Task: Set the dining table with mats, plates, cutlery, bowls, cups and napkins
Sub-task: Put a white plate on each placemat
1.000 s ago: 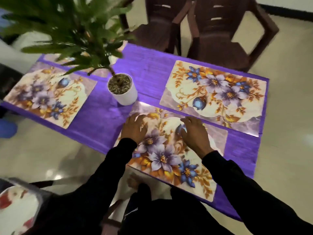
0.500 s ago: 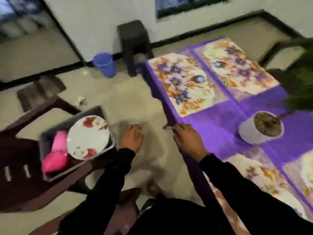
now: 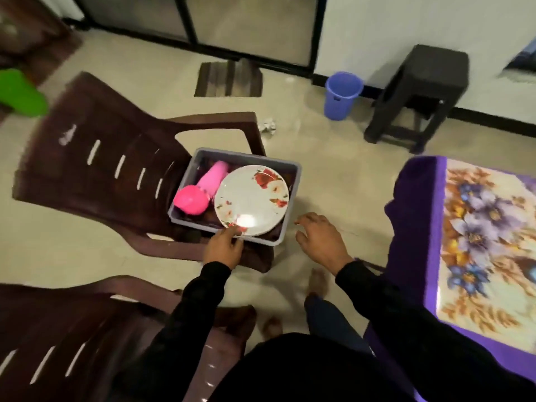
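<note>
A: What can't you make out from where you stand?

B: The grey plastic tub [image 3: 285, 181] on the seat of the brown plastic chair [image 3: 116, 175] hides most of its load. Under the white round plate with red flowers [image 3: 251, 195] more rims show, but you cannot count them. The floral place mat [image 3: 487, 245] on the purple-clothed table [image 3: 412, 227], right of the tub, is cut off by the frame edge.

A: And the room?

B: Glossy beige floor [image 3: 333, 158]. Beyond the tub stand a blue bucket [image 3: 342, 94] and a dark stool [image 3: 420, 91].

A: Your hands?

B: Your left hand [image 3: 224, 248] pinches the plate's near rim, thumb on top. Beside the plate in the tub lie two pink plastic cups [image 3: 203, 188]. Your right hand [image 3: 319, 242] hovers just right of the tub, fingers loosely spread, touching nothing.
</note>
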